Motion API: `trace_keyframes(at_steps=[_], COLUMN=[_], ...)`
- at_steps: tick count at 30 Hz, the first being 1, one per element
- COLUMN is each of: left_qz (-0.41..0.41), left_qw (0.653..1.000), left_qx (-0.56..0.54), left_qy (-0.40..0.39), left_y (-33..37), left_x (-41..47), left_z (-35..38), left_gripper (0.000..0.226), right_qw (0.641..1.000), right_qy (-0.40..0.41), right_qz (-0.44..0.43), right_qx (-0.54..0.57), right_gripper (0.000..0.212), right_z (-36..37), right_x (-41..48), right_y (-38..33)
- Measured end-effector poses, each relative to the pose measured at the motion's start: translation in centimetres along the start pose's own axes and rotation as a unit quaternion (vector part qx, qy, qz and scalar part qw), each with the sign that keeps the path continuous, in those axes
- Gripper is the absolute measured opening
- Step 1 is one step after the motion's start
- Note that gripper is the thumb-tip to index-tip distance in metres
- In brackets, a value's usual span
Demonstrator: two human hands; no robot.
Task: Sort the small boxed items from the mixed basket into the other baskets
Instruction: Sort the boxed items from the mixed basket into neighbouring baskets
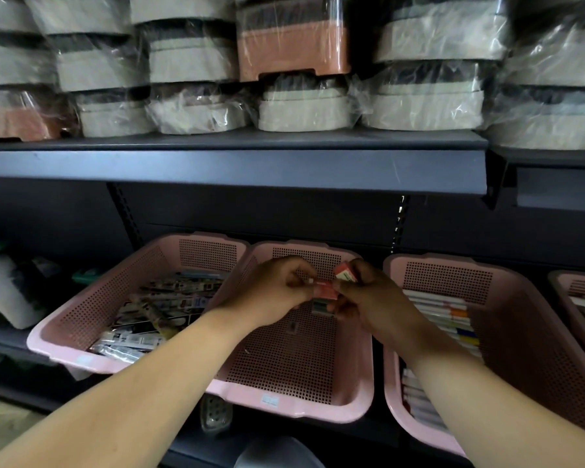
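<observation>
Over the middle pink perforated plastic basket (284,366), left grip (277,288) pinches a small red cardboard box (325,288) while right grip (372,298) curls round a second red box (344,272), likely gathered together for one transfer.

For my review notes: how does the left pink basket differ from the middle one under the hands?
The left basket is piled with flat packaged items; the middle basket shows a mostly bare floor. The left hand and right hand pinch small red boxes above the middle basket, not above the left basket. Both baskets are pink perforated plastic and stand side by side.
</observation>
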State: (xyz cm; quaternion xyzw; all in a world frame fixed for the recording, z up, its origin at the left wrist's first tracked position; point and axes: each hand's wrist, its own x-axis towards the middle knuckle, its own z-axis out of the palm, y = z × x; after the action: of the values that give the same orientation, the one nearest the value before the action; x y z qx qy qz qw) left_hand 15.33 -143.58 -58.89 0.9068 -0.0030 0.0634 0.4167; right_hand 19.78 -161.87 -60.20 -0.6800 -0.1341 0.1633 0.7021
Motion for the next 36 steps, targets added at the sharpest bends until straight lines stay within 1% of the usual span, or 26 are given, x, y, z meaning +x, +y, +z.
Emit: trace_keyframes(at_steps=[4,7,9,11,12,14,16,18,21,23,26,30,31,33,34,35,36], left_qz=[0.027,0.045,0.068,0.107,0.121,0.113,0.077,0.046,0.022,0.018,0.014,-0.015,-0.013,-0.002,0.003,0.004,0.003], left_qw=[0.996,0.991,0.978,0.958,0.953,0.961,0.986,0.997,0.997,0.991,0.991,0.996,0.996,0.996,0.998,0.999,0.996], left_qx=[0.080,0.129,0.195,0.266,0.277,0.253,0.146,0.037,-0.063,-0.122,-0.116,-0.089,-0.089,-0.093,-0.068,-0.016,0.056], left_qy=[-0.005,-0.012,-0.010,-0.003,0.001,-0.006,-0.039,-0.057,-0.045,-0.054,-0.065,-0.007,0.008,0.016,0.000,-0.030,-0.073], left_y=[0.3,0.6,0.7,0.8,0.9,0.8,0.4,-0.5,-0.9,-0.8,-0.8,-1.8,-1.9,-2.3,-2.4,-2.8,-3.2], left_x=[-0.7,-1.1,-1.2,-1.4,-1.5,-1.5,-1.1,-0.4,-0.1,-0.2,-0.2,0.4,0.7,1.2,1.2,1.3,1.2], left_z=[-0.4,-0.4,-0.4,-0.3,-0.3,-0.3,-0.3,-0.3,-0.2,-0.1,0.4,1.6,1.8,1.6,1.1,0.5,-0.1], left_gripper=[0.017,0.019,0.022,0.024,0.023,0.017,0.010,0.014,0.014,0.013,0.015,0.007,0.009,0.024,0.031,0.034,0.032], right_qw=[0.999,0.993,0.988,0.989,0.990,0.995,0.998,0.998,0.998,0.997,0.998,0.998,0.999,0.997,0.996,0.993,0.992], right_qy=[0.018,0.010,0.004,0.008,0.011,0.012,0.002,-0.007,-0.019,-0.031,-0.021,0.006,0.008,0.009,0.010,0.011,0.015], right_qz=[-0.012,-0.030,-0.037,-0.032,-0.028,-0.021,-0.026,-0.037,-0.030,-0.025,-0.023,-0.007,0.000,0.010,0.014,0.017,0.018], right_qx=[-0.028,-0.111,-0.147,-0.145,-0.135,-0.097,-0.063,-0.044,-0.046,-0.063,-0.056,-0.056,-0.053,-0.071,-0.093,-0.112,-0.123], right_gripper=[0.015,0.015,0.013,0.013,0.012,0.010,0.007,0.008,0.012,0.010,0.012,0.016,0.017,0.018,0.017,0.016,0.016], right_z=[0.2,0.5,0.8,1.1,1.1,1.2,1.0,0.9,0.8,0.8,0.8,1.2,1.4,1.4,1.2,1.0,0.8], right_x=[-0.1,-0.1,0.1,0.3,0.4,0.4,0.4,0.3,0.3,0.2,0.2,0.3,0.3,0.2,0.2,0.1,0.1], right_y=[-0.1,-0.2,0.0,0.2,0.2,0.2,0.2,0.1,0.0,0.2,0.4,0.4,0.5,0.4,0.2,0.1,0.0])
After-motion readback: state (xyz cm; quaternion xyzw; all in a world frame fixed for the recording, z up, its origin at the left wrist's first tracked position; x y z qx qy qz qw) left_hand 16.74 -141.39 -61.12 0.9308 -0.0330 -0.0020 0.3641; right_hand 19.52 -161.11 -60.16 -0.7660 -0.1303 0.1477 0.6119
